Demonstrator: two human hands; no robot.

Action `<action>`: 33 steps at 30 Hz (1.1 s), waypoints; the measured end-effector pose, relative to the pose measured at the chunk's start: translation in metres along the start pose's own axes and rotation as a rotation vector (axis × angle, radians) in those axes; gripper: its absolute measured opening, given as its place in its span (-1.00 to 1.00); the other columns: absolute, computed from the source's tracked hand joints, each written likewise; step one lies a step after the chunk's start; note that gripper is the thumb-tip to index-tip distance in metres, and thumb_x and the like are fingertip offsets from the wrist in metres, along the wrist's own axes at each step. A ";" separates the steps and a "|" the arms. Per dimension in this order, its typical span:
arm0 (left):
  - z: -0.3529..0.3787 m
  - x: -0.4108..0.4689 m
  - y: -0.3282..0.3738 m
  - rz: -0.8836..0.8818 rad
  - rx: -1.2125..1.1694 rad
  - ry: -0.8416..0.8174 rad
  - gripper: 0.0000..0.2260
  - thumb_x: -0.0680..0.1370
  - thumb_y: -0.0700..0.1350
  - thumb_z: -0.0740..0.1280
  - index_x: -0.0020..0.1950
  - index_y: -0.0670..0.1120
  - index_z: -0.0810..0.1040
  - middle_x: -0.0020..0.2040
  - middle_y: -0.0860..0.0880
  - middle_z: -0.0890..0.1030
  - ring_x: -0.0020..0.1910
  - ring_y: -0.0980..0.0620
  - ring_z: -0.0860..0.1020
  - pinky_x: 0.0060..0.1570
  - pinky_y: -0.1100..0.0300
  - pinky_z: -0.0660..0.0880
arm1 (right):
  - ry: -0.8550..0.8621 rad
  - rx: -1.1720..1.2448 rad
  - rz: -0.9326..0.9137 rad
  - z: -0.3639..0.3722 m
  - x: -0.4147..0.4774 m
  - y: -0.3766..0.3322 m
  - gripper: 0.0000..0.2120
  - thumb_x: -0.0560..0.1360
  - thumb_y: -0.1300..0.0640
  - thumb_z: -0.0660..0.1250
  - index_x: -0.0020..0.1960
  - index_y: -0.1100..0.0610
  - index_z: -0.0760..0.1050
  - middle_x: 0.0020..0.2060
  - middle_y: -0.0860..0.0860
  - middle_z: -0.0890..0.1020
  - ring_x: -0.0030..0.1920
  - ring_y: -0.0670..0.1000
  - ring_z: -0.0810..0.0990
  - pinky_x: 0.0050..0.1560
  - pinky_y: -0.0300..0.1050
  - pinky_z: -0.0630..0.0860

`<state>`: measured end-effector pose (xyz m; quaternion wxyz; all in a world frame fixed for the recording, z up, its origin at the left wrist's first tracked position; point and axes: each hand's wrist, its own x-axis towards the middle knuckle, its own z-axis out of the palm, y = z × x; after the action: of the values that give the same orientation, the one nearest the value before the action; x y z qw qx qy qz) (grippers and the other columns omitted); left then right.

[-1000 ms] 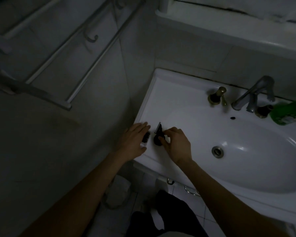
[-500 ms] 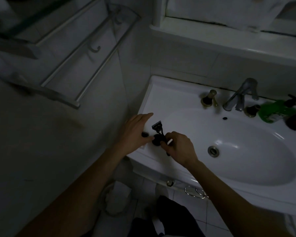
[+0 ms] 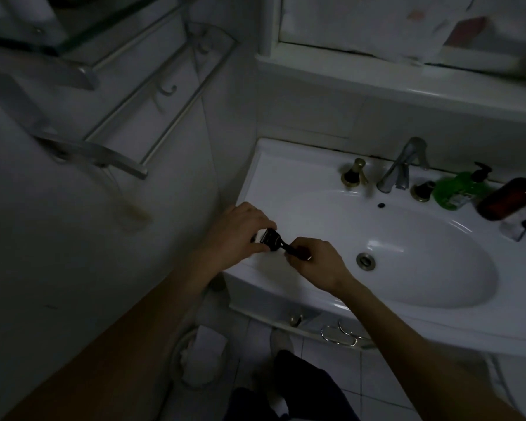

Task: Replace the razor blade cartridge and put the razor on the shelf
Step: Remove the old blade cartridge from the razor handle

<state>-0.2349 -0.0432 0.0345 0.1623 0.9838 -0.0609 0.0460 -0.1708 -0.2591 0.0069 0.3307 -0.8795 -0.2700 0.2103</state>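
Observation:
A black razor (image 3: 281, 242) is held over the left rim of the white sink (image 3: 286, 177). My right hand (image 3: 313, 262) grips its handle from the right. My left hand (image 3: 240, 232) pinches the razor's head, the blade cartridge (image 3: 269, 237), with thumb and fingers. A small pale piece shows under my left fingers at the rim; I cannot tell what it is. A glass shelf (image 3: 73, 41) with a metal frame hangs on the left wall, high up.
Metal towel rails (image 3: 152, 95) run below the shelf. A faucet (image 3: 403, 165) with two brass knobs stands behind the basin; a green bottle (image 3: 456, 189) and a brown bottle (image 3: 510, 197) sit at right. A ledge (image 3: 407, 86) runs above. A bin (image 3: 201, 357) stands on the floor.
The razor came up off the sink rim. My left hand left the small dark item on the rim and closed on the razor's head; the view tilted upward.

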 end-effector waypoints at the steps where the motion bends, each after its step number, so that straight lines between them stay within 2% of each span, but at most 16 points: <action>1: -0.001 -0.002 0.002 0.001 -0.003 0.004 -0.67 0.45 0.13 0.45 0.19 0.18 0.56 0.09 0.15 0.61 0.13 0.06 0.44 0.06 0.12 0.39 | -0.029 0.061 0.020 -0.001 -0.001 -0.004 -0.88 0.48 -0.05 0.33 -0.17 -0.04 0.55 -0.30 0.03 0.65 -0.24 0.10 0.62 -0.18 0.02 0.53; 3: -0.004 -0.006 0.005 0.012 0.000 0.006 -0.70 0.44 0.14 0.45 0.16 0.20 0.56 0.04 0.17 0.61 0.09 0.07 0.46 0.01 0.14 0.40 | -0.078 0.174 0.035 -0.003 -0.004 -0.011 -0.76 0.46 -0.12 0.29 -0.14 0.03 0.59 -0.30 0.08 0.65 -0.23 0.15 0.63 -0.13 0.08 0.56; 6: -0.008 -0.012 0.008 0.000 -0.012 0.004 -0.72 0.42 0.14 0.47 0.11 0.20 0.57 -0.03 0.18 0.61 0.04 0.08 0.48 -0.01 0.11 0.45 | -0.096 0.249 0.037 -0.004 -0.007 -0.018 -0.69 0.56 -0.11 0.22 -0.16 0.05 0.63 -0.37 0.01 0.60 -0.34 -0.01 0.54 -0.18 -0.02 0.49; 13: -0.014 -0.023 0.017 -0.035 -0.047 0.033 -0.65 0.38 0.15 0.49 0.14 0.15 0.59 0.03 0.15 0.63 0.07 0.07 0.48 0.01 0.08 0.48 | -0.028 0.173 0.038 -0.002 -0.009 -0.026 -0.57 0.58 -0.14 0.24 -0.31 0.14 0.49 -0.50 -0.03 0.41 -0.46 -0.05 0.33 -0.33 -0.12 0.27; 17: -0.016 -0.025 0.019 -0.044 -0.047 0.028 -0.60 0.39 0.22 0.45 0.18 0.15 0.57 0.06 0.15 0.62 0.08 0.08 0.46 0.04 0.07 0.47 | -0.014 0.143 0.040 -0.005 -0.006 -0.025 -0.54 0.56 -0.18 0.26 -0.35 0.13 0.40 -0.51 -0.05 0.37 -0.46 -0.06 0.31 -0.31 -0.10 0.27; 22: -0.018 -0.021 0.023 -0.044 -0.031 0.042 -0.70 0.41 0.18 0.46 0.10 0.15 0.62 -0.01 0.14 0.64 0.03 0.07 0.49 -0.01 0.03 0.49 | -0.012 0.116 0.043 -0.008 0.001 -0.020 -0.51 0.51 -0.24 0.27 -0.40 0.08 0.32 -0.51 -0.04 0.35 -0.46 -0.06 0.30 -0.29 -0.08 0.27; 28: -0.012 -0.015 0.027 -0.078 -0.039 0.023 -0.70 0.41 0.16 0.48 0.12 0.16 0.62 -0.01 0.14 0.65 0.02 0.06 0.50 -0.03 0.05 0.49 | 0.000 0.081 0.067 -0.008 0.006 -0.012 -0.49 0.50 -0.25 0.28 -0.42 0.07 0.28 -0.52 -0.06 0.35 -0.46 -0.07 0.30 -0.31 -0.13 0.25; 30: -0.007 -0.015 0.026 -0.093 -0.036 0.020 -0.67 0.42 0.15 0.47 0.16 0.14 0.62 0.01 0.11 0.65 0.02 0.04 0.50 -0.04 0.03 0.49 | 0.011 0.103 0.085 -0.007 0.006 -0.007 -0.50 0.51 -0.23 0.29 -0.42 0.09 0.31 -0.55 -0.08 0.35 -0.48 -0.08 0.31 -0.31 -0.12 0.25; 33: 0.007 -0.015 0.018 -0.113 -0.009 0.007 -0.61 0.44 0.16 0.46 0.22 0.07 0.60 0.09 0.04 0.58 0.06 0.01 0.48 -0.02 0.05 0.47 | 0.042 0.138 0.121 -0.002 0.006 0.005 -0.53 0.55 -0.18 0.26 -0.34 0.15 0.52 -0.62 -0.10 0.41 -0.54 -0.13 0.33 -0.34 -0.14 0.31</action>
<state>-0.2518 -0.0612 0.0317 0.1691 0.9848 -0.0049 0.0399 -0.1632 -0.2594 0.0041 0.3826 -0.8737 -0.1941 0.2295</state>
